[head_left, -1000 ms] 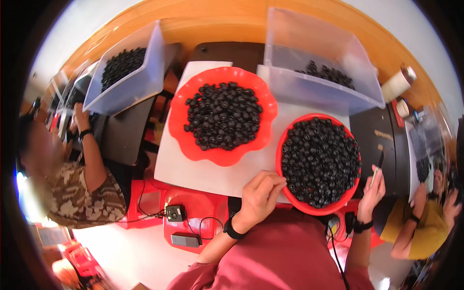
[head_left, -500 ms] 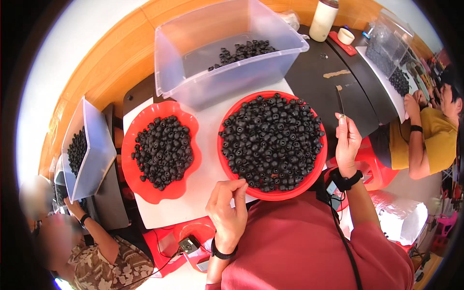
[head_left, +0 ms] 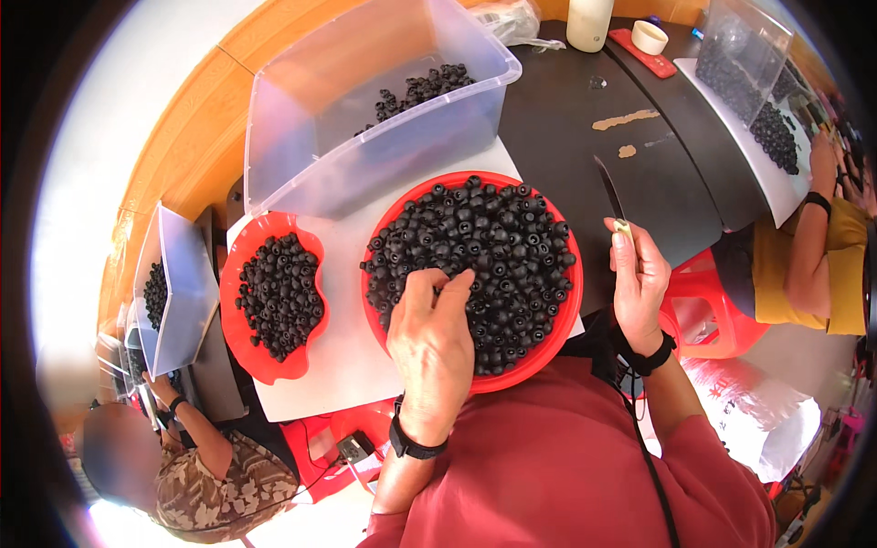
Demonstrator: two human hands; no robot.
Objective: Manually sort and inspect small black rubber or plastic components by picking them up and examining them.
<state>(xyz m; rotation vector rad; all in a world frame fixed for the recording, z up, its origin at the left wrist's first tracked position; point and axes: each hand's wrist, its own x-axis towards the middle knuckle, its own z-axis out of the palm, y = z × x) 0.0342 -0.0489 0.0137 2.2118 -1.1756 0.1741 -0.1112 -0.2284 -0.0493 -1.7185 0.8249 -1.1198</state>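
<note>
My left hand [head_left: 431,352] reaches over a large red bowl [head_left: 574,297] heaped with small round black pieces [head_left: 498,237], each with a hole. Its thumb and forefinger are bent toward each other at the heap; whatever may be between the tips is hidden. To the right of the bowl, my right hand [head_left: 641,285] grips a small knife [head_left: 607,183] by its pale handle, blade pointing up and away. A wavy-edged red dish [head_left: 274,368] with more black pieces stands on the left.
A clear plastic bin [head_left: 402,146] with some black pieces stands behind the bowl on a white board [head_left: 343,370]. Beyond are a pale bottle [head_left: 588,23] and a white cup [head_left: 649,37]. Co-workers sit left and right, beside clear bins [head_left: 178,301] of black pieces.
My left hand has moved from the bowl's near rim up over the heap of pieces. My right hand still holds the knife. The view has shifted slightly.
</note>
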